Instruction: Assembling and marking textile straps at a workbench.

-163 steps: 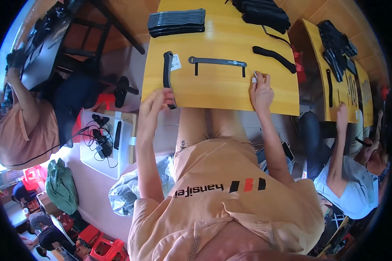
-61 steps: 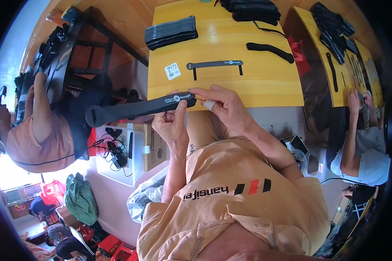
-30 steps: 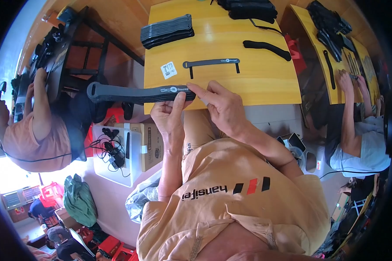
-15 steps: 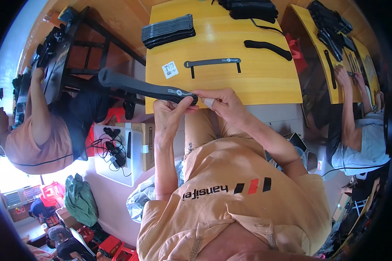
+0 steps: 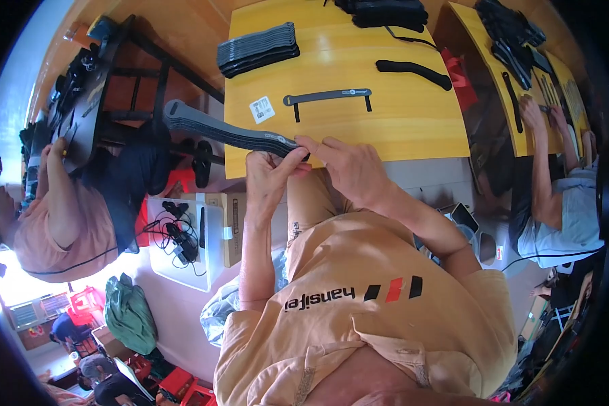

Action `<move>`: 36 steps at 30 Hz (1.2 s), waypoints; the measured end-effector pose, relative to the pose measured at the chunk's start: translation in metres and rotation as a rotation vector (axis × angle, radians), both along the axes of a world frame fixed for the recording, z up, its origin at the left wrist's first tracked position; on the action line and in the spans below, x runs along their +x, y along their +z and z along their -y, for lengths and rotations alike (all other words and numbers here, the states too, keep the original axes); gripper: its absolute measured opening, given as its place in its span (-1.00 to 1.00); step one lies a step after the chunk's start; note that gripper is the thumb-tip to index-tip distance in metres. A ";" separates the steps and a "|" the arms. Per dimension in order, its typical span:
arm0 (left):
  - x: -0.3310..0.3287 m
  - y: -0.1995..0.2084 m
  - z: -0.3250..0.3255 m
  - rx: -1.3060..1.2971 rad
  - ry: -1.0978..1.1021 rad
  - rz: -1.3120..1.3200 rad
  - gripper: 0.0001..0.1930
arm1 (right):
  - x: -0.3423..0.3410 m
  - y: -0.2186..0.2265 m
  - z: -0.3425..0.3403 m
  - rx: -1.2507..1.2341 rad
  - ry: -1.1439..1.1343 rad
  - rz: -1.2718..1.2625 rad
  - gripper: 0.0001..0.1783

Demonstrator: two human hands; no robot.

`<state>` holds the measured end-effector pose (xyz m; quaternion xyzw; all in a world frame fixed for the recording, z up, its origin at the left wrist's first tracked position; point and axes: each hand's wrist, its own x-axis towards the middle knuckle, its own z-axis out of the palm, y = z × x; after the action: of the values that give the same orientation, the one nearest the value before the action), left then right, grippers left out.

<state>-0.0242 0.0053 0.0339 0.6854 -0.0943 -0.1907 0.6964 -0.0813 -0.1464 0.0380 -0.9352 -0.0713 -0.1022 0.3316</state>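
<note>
My left hand [image 5: 267,179] is closed round the right end of a stack of dark grey hook-and-loop straps [image 5: 227,134]. The stack reaches out to the left past the table edge, its layers showing along the side and a hole at its rounded far tip. My right hand [image 5: 350,169] is closed at the same end, fingertips pinching the straps beside my left thumb; the exact grip is partly hidden. Beyond my hands, a single grey strap [image 5: 328,97] lies on the table with two short black strips [image 5: 298,112] under its ends. A white printed label [image 5: 262,109] is left of it.
On the yellow table [image 5: 413,128] are a pile of grey straps [image 5: 257,51], a black strap [image 5: 413,72] and a black heap [image 5: 382,12]. A clear bin of cables [image 5: 183,240] stands below left. Co-workers sit left [image 5: 68,227] and right [image 5: 558,210].
My right hand has turned over the strap end, its fingers now more on top. The stack has tilted, showing more of its layers. The left co-worker's arms have shifted.
</note>
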 end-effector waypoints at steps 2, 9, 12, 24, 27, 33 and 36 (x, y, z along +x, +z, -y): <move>0.001 0.002 0.000 0.004 -0.025 0.017 -0.87 | 0.004 -0.014 0.006 0.200 0.070 0.143 -0.48; 0.005 -0.002 -0.006 0.002 -0.161 -0.060 -0.87 | 0.006 -0.035 0.019 1.035 0.241 -0.356 -0.46; 0.006 -0.004 -0.006 0.001 -0.178 -0.078 -0.87 | 0.004 -0.028 0.021 1.075 0.222 -0.536 -0.57; 0.002 -0.012 0.001 0.107 -0.121 0.024 -0.87 | -0.005 -0.023 0.001 0.085 -0.002 -0.024 -0.48; 0.001 -0.007 -0.005 0.099 -0.206 0.013 -0.89 | -0.003 -0.041 0.008 0.390 0.065 0.083 -0.47; 0.007 0.002 -0.010 0.061 -0.387 -0.054 -0.86 | -0.008 -0.027 0.025 1.046 0.253 -0.479 -0.45; 0.008 0.006 -0.011 0.071 -0.419 -0.078 -0.84 | -0.004 -0.021 0.034 1.285 0.317 -0.680 -0.44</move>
<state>-0.0160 0.0168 0.0395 0.6669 -0.2008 -0.3609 0.6203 -0.0857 -0.1805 0.0174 -0.5155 -0.0247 0.2205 0.8277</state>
